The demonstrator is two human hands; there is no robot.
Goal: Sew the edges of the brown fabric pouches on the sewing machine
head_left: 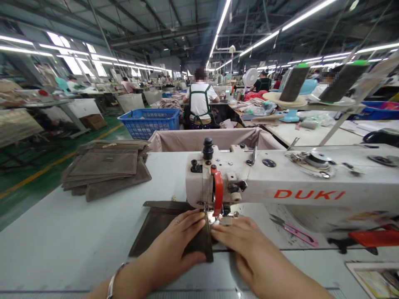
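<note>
Left hand [177, 245] lay fingers-spread on brown panel [156, 230] | right hand [246, 249] flat, fingers together, beside presser foot [215, 216] | risk: fingertips sat close; feed could drag them under it.

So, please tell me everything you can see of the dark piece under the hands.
The piece is a flat, dark brown-grey panel that looks like cloth or suede. It is roughly rectangular, and its right edge looks folded or layered. It lies on the white table, with its far right corner under the foot of the machine. The left hand rests flat on its right part. The right hand meets that edge from the side.
</note>
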